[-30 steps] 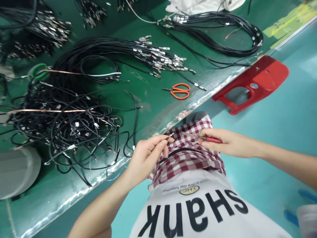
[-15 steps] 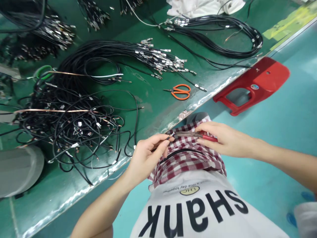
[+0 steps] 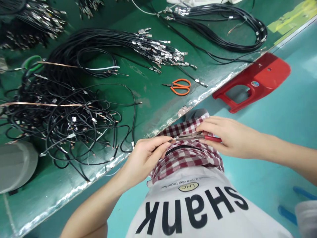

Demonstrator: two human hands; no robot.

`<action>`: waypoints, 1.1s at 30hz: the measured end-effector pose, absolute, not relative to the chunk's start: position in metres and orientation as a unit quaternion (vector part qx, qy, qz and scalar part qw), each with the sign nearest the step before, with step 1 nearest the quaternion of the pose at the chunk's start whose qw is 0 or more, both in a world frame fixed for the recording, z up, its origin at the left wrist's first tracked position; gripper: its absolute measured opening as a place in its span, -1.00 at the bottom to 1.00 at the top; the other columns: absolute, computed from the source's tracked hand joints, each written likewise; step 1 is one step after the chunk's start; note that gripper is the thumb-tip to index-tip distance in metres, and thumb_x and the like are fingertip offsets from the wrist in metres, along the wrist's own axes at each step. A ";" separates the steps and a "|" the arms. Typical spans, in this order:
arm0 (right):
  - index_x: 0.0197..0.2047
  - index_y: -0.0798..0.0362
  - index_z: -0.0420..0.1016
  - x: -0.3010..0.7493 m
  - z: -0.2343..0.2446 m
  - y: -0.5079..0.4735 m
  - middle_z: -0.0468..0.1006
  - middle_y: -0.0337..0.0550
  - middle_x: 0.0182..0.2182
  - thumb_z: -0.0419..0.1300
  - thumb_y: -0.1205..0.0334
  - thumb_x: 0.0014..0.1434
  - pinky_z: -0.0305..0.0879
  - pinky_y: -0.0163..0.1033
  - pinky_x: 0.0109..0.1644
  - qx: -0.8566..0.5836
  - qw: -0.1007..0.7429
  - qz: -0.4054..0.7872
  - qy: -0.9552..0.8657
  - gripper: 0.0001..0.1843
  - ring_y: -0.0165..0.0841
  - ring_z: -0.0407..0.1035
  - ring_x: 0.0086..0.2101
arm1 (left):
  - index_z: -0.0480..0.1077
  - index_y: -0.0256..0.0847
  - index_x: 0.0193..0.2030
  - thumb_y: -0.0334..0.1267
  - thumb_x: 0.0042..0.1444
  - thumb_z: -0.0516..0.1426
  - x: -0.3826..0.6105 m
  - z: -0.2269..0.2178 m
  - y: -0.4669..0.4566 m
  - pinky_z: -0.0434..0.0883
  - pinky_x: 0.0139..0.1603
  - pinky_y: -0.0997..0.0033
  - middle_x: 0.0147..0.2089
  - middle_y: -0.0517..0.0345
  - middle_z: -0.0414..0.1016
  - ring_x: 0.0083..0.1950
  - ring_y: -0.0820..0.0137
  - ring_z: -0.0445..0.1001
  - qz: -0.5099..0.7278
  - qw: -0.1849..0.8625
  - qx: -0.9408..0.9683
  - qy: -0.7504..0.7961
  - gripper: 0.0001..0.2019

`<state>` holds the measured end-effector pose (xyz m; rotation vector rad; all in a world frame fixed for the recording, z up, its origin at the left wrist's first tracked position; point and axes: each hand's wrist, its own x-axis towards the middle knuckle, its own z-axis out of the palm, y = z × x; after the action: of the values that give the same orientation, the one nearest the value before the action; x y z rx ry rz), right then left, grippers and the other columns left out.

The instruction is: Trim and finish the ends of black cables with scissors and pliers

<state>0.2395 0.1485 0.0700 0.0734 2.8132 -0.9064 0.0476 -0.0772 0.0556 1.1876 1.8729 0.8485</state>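
Note:
Pinched between the thumb and fingers of my left hand [image 3: 150, 153] is a black cable [image 3: 170, 140] whose short bare end points right. My right hand [image 3: 220, 135] is closed around long-nose pliers [image 3: 213, 138] with red handles. Their metal jaws reach left to the cable end, right by my left fingertips. Whether the jaws grip the wire is too small to tell. Both hands are above my lap, over a red-and-white checked cloth [image 3: 183, 161], just off the green table's [image 3: 151, 115] front edge.
Orange-handled scissors [image 3: 180, 87] lie on the table near its edge. A tangle of black cables [image 3: 66, 122] spreads to the left, and a bundle with metal terminals [image 3: 158, 49] lies behind. Farther right are a coiled cable bundle [image 3: 257, 36] and a red plastic stool [image 3: 274, 71].
The pliers' jaws have come level with the cable end, which now points straighter at them. Its splayed wire strands no longer show. The whole view has shifted slightly.

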 end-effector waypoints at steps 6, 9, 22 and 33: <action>0.03 0.05 0.40 0.240 0.072 0.148 0.51 -0.04 -0.18 0.03 0.09 0.41 0.25 -0.15 -0.12 0.025 0.101 -0.313 0.944 -0.73 -0.25 0.39 -0.21 | 0.57 -0.13 0.03 -0.21 0.34 0.08 0.047 0.056 -0.080 0.44 -0.06 0.61 -0.02 0.18 0.63 -0.06 0.50 0.59 0.330 0.370 0.478 0.725 -0.74; 0.01 0.05 0.42 0.239 0.072 0.148 0.50 -0.06 -0.21 0.03 0.10 0.41 0.23 -0.17 -0.15 0.026 0.107 -0.314 0.943 -0.73 -0.26 0.38 -0.23 | 0.56 -0.13 0.04 -0.22 0.34 0.08 0.046 0.056 -0.080 0.43 -0.04 0.62 -0.01 0.21 0.63 -0.05 0.52 0.59 0.324 0.373 0.480 0.725 -0.74; -0.18 -0.01 0.39 0.249 0.078 0.135 0.48 -0.26 -0.39 0.06 0.09 0.41 0.08 -0.27 -0.37 0.058 0.268 -0.424 0.863 -0.81 -0.41 0.27 -0.44 | 0.52 -0.22 -0.15 -0.23 0.38 0.01 0.053 0.067 -0.092 0.27 -0.28 0.56 -0.34 0.20 0.54 -0.35 0.56 0.43 0.247 0.422 0.552 0.675 -0.74; -0.26 0.01 0.39 0.249 0.077 0.132 0.34 -0.31 -0.56 0.08 0.07 0.40 -0.03 -0.31 -0.48 0.069 0.292 -0.453 0.840 -0.76 -0.45 0.14 -0.54 | 0.45 -0.19 -0.23 -0.20 0.40 -0.02 0.053 0.064 -0.100 0.20 -0.21 0.53 -0.37 0.30 0.48 -0.34 0.61 0.34 0.223 0.463 0.541 0.665 -0.73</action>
<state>0.2494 0.1325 0.0769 0.1840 2.2386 -1.2066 0.0530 -0.0996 0.0642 1.3300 1.6357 0.5486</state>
